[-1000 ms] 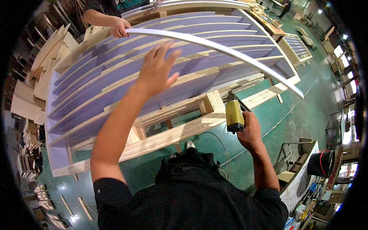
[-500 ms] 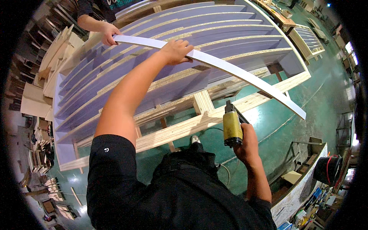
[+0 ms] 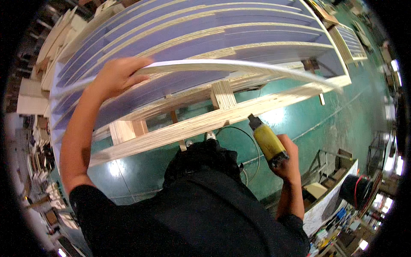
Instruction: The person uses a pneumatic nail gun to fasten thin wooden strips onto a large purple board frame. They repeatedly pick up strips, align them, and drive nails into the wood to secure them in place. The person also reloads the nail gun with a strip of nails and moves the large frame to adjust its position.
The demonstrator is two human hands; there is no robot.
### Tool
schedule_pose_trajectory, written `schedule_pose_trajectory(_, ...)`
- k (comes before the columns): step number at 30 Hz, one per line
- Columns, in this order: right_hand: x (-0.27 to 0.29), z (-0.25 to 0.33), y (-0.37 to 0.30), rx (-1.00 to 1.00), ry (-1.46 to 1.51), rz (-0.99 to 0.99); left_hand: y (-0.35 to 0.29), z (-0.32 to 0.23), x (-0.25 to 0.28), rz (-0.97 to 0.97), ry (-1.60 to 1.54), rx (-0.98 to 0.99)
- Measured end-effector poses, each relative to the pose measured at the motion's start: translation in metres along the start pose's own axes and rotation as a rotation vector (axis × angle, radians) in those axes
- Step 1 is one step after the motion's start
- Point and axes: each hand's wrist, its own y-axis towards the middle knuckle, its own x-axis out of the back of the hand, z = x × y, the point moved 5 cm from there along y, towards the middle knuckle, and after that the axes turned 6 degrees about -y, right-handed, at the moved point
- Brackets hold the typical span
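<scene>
My left hand point(image 3: 120, 77) is closed over a long, thin white-faced wooden strip point(image 3: 205, 62), its thumb below the edge. The strip arcs across the front of a large frame point(image 3: 252, 105) with purple-grey panels, and its far right end is smeared by motion. In my right hand point(image 3: 289, 160) is a yellow and black nail gun point(image 3: 269, 141), gripped by its handle. The gun's nose points up and away, short of the frame's pale front rail and apart from the strip.
An air hose point(image 3: 258, 160) loops over the green floor near my feet. Cut panels point(image 3: 34, 96) lean at the far left. On the right stand a bin point(image 3: 338, 188) of offcuts and a black reel point(image 3: 357, 190). Another slatted frame point(image 3: 349, 43) is at the far right.
My left hand has moved left and slightly down with the strip, which now lies flatter across the frame. The co-worker's hand has left the view. The nail gun has tilted, its nose leftward.
</scene>
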Motion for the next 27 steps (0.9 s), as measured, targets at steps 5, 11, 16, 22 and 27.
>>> schedule_pose_trajectory(5,-0.012,0.007,0.006,0.007,-0.023,0.114,-0.069,0.014,-0.011,0.015,-0.239,0.22)
schedule_pose_trajectory(11,-0.031,0.034,-0.002,0.013,-0.023,0.169,-0.112,0.037,-0.049,0.055,-0.322,0.361)
schedule_pose_trajectory(16,-0.049,0.058,-0.002,0.047,-0.026,0.165,-0.127,0.053,-0.07,0.033,-0.365,0.185)
schedule_pose_trajectory(22,-0.055,0.062,-0.022,-0.034,-0.065,0.243,-0.117,0.062,-0.093,0.068,-0.344,0.186)
schedule_pose_trajectory(27,-0.075,0.08,-0.004,-0.029,-0.031,0.348,-0.133,0.057,-0.109,0.007,-0.304,0.108)
